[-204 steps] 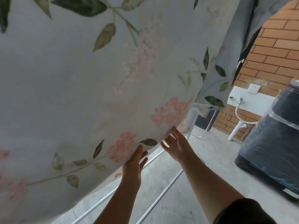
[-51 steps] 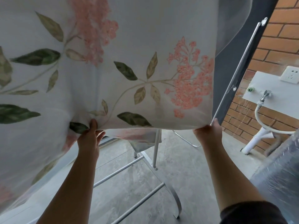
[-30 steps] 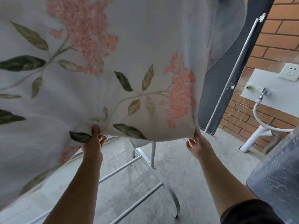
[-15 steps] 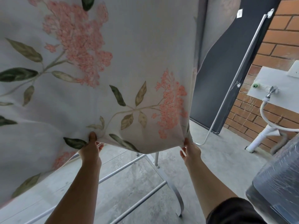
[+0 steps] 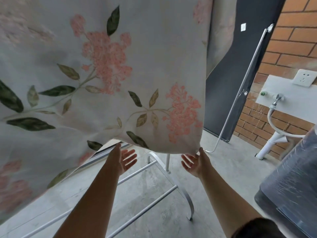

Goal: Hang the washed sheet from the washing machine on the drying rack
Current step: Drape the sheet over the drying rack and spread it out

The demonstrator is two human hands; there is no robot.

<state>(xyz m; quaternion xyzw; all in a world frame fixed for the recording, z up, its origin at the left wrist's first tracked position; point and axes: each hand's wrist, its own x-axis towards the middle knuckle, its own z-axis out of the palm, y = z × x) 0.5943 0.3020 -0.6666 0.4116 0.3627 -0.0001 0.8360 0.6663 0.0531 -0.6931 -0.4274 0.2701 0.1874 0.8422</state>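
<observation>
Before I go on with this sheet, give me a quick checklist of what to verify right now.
1. Left hand free: ok, fingers spread, holding nothing.
2. Right hand free: ok, open under the corner.
3. Sheet hem off the floor: ok where visible.
4. Hem hanging flat: not ok, puckered above the left hand.
5. Sheet draped over the top of the drying rack: cannot tell, out of frame.

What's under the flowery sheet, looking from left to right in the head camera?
Left hand → drying rack's upright post → right hand → silver pole's foot → white pipe → plastic-wrapped washing machine.
</observation>
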